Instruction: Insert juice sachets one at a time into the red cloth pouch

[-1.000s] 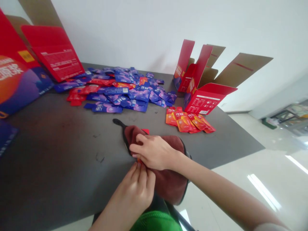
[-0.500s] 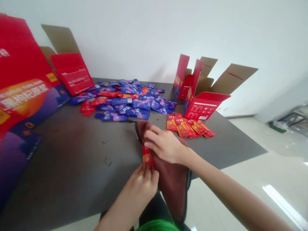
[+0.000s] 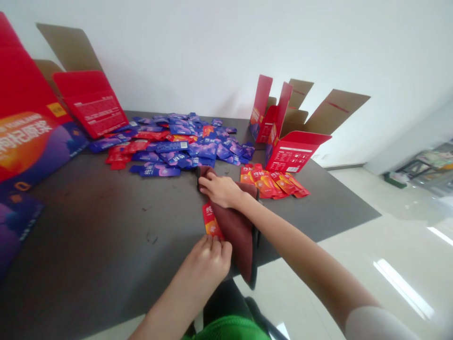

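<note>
My left hand (image 3: 208,259) pinches the near end of a red-orange sachet (image 3: 210,221) that lies on the dark grey table (image 3: 88,226). My right hand (image 3: 221,190) is closed on a dark red cloth (image 3: 238,236), pressing it down over the far end of the sachet. The cloth drapes over the table's near edge. A fan of red-orange sachets (image 3: 272,182) lies just right of my right hand.
A heap of blue and red sachets (image 3: 177,144) covers the far middle of the table. An open red carton (image 3: 290,134) stands at the back right. Large red and purple cartons (image 3: 31,127) stand at the left. A green thing (image 3: 230,328) shows below the table edge.
My right hand has slid the cloth away from me along the sachet, baring more of it. My left hand has kept its pinch on the near end.
</note>
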The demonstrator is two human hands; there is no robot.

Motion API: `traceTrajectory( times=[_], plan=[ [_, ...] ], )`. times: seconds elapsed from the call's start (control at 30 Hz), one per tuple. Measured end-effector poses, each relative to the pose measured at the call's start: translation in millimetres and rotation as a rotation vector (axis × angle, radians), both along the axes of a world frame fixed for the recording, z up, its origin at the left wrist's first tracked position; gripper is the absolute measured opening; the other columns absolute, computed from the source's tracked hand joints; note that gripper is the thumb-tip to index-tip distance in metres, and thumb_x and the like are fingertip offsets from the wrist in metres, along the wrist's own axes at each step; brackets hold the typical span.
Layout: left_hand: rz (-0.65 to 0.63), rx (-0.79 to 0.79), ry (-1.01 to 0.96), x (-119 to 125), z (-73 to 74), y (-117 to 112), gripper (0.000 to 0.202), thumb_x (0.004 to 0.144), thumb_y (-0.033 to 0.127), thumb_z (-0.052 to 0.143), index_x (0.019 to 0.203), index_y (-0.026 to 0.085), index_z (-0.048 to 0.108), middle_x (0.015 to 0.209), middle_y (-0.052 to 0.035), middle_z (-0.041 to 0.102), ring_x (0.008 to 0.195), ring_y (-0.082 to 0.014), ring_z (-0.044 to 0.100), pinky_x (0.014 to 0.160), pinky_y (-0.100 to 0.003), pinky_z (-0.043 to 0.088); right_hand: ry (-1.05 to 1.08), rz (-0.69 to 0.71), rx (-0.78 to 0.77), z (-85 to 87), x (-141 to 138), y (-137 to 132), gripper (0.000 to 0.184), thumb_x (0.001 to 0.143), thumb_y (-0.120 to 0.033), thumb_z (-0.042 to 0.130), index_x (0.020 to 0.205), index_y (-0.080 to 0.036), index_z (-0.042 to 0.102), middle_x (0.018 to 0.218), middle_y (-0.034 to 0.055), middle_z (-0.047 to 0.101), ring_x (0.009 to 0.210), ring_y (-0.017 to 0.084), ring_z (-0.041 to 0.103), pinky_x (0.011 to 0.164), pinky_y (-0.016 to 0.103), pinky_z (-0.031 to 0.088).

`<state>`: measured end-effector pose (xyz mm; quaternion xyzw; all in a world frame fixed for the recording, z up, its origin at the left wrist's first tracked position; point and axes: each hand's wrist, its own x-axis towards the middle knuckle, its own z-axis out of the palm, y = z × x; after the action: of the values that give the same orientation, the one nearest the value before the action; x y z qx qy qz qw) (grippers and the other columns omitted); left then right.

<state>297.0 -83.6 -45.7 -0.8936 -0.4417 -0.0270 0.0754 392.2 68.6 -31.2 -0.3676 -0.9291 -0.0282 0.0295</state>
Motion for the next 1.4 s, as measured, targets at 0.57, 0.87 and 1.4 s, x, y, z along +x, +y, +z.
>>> traceTrajectory(
  times=[0.57, 0.87, 1.4],
  plan=[
    [-0.088, 0.306, -0.124, -6, -12.5, 1, 0.026, 0.078, 0.001, 0.035, 0.089, 0.007, 0.058, 0.087, -0.0166, 0.067, 0.084, -0.0217, 0.064, 0.078, -0.031, 0.05, -0.047, 0.171, 0.008, -9.9, 2, -21, 0.03, 0.091, -0.038, 0.023, 0.113, -0.031, 0.042, 0.101, 0.004, 0.048, 0.072, 0.014, 0.053, 0.054, 0.025, 0.035],
    [-0.031, 0.027, -0.063, 2, -3.0, 6, 0.024, 0.072, -0.005, 0.039, 0.081, 0.01, 0.056, 0.08, -0.015, 0.066, 0.082, -0.0231, 0.064, 0.08, -0.036, 0.05, 0.14, -0.047, -0.031, 8.9, 16, -6, 0.029, 0.092, -0.038, 0.023, 0.107, -0.024, 0.043, 0.109, 0.0031, 0.049, 0.08, 0.016, 0.054, 0.066, 0.028, 0.041],
    [0.023, 0.234, -0.239, -8, -17.9, 5, 0.031, 0.075, 0.0, 0.039, 0.098, 0.007, 0.06, 0.095, -0.0138, 0.067, 0.085, -0.0211, 0.063, 0.075, -0.033, 0.052, 0.259, 0.04, -0.122, -13.0, 47, -75, 0.03, 0.089, -0.035, 0.036, 0.112, -0.021, 0.05, 0.114, 0.0082, 0.049, 0.101, 0.019, 0.045, 0.09, 0.037, 0.036]
  ],
)
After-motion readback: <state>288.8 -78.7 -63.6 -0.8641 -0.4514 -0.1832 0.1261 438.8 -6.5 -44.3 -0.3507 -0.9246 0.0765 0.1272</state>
